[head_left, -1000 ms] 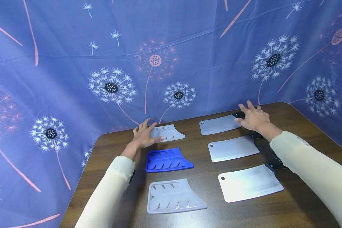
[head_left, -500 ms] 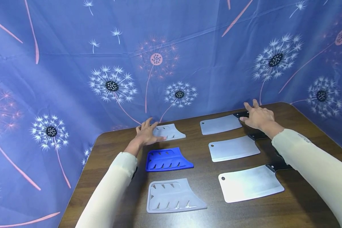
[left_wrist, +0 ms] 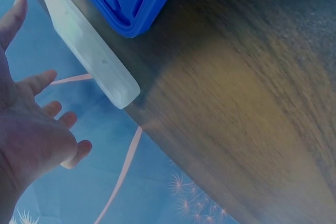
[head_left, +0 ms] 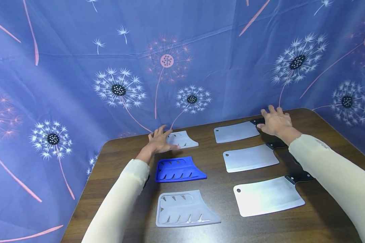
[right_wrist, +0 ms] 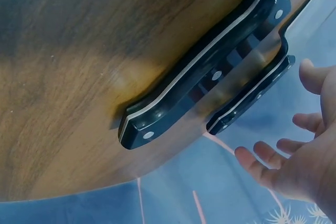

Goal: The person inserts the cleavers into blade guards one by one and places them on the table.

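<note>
In the head view my left hand (head_left: 159,141) hovers at the left end of a white slotted blade guard (head_left: 184,139), fingers spread. The left wrist view shows that hand (left_wrist: 37,129) apart from the white guard, holding nothing. My right hand (head_left: 275,122) is close to the black handle of the farthest cleaver (head_left: 235,132), covering part of it. From the right wrist, its fingers (right_wrist: 265,156) are relaxed and apart from the far handle (right_wrist: 252,95). A blue guard (head_left: 179,168) and a middle cleaver (head_left: 249,158) lie nearer.
A second white guard (head_left: 185,209) and a third cleaver (head_left: 267,197) lie nearest on the brown wooden table (head_left: 115,155). My right sleeve (head_left: 325,165) passes over the handle side. A blue dandelion-print cloth (head_left: 225,67) hangs behind the table's far edge.
My left hand has shifted slightly right along the far white guard. The right hand has moved a little right, baring more of the far handle. The guards and cleavers stay in place.
</note>
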Available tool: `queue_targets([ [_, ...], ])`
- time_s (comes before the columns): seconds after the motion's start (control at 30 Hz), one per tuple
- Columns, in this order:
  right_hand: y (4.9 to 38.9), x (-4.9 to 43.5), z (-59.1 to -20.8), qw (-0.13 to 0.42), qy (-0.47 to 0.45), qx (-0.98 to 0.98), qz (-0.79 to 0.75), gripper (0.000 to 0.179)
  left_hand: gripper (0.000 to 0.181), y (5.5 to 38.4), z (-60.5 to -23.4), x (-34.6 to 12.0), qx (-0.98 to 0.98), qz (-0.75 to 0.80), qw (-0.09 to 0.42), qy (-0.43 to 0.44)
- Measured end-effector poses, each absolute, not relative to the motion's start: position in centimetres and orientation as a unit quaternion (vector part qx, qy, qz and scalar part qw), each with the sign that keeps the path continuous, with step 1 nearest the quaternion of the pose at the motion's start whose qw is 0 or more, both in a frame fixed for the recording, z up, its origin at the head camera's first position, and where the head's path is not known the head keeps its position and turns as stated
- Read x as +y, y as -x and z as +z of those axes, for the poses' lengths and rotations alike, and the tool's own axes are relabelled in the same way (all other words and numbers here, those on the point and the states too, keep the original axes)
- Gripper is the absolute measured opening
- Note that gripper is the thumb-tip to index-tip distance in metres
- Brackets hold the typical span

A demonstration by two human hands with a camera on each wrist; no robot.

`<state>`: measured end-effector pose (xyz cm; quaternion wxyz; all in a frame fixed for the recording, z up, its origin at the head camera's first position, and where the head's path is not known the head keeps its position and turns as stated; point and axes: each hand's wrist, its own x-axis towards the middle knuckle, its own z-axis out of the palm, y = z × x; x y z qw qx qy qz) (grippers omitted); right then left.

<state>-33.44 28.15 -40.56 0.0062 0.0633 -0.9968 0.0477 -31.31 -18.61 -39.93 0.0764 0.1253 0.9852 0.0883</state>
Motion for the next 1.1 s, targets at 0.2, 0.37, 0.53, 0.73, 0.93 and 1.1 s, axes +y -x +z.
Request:
queue_targets([
  [0.2, 34.2, 28.3, -40.5, 0.009, -0.069, -0.996, 0.061, 0.069, 0.098, 31.8, -40.2, -18.5, 0.984, 0.093, 0.086, -0.126],
  [0.37, 34.7, 28.7, -40.5, 0.005, -0.083, -0.994, 0.075, 0.064, 0.1, 32.2, -40.3, -18.3, 0.983, 0.105, 0.081, -0.129],
  [0.53, 34.9, 28.9, -40.7, -0.017, -0.087, -0.992, 0.091, 0.061, 0.1, 32.5, -40.6, -18.1, 0.98, 0.123, 0.081, -0.131],
  [0.73, 35.2, 29.2, -41.2, -0.027, -0.084, -0.992, 0.095, 0.057, 0.102, 33.0, -40.9, -17.8, 0.978, 0.131, 0.099, -0.131],
  [0.93, 35.7, 29.4, -41.9, -0.014, -0.076, -0.992, 0.103, 0.057, 0.105, 33.6, -41.3, -17.6, 0.975, 0.125, 0.129, -0.129],
  [1.1, 36.0, 29.4, -42.4, -0.019, -0.075, -0.991, 0.111, 0.058, 0.107, 33.8, -41.5, -17.6, 0.973, 0.126, 0.152, -0.117],
])
